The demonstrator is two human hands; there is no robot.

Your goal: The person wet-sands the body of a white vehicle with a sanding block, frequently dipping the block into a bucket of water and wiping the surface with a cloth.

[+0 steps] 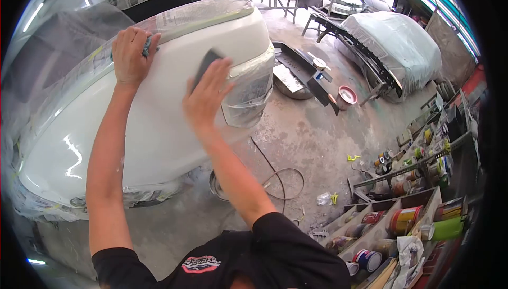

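Observation:
My left hand [131, 59] rests near the masked upper edge of a white car body panel [174, 83], its fingers closed round a crumpled grey-blue cloth [147, 46]. To its right, my right hand [208, 92] is blurred by motion. It holds a flat, dark grey sanding pad [205, 68] against the panel; the pad's underside is hidden. Clear film and masking tape [211, 11] run along the panel's top edge. More film covers the lamp area [248, 90] at the corner, right of my right hand.
A hose [283, 183] coils on the concrete floor [312, 146]. Beyond the panel, a dark trim part [301, 72] lies over a round support, near a pink-rimmed bowl [347, 96]. Shelves with several paint cans [405, 220] stand at right. A film-covered car part [394, 46] stands behind.

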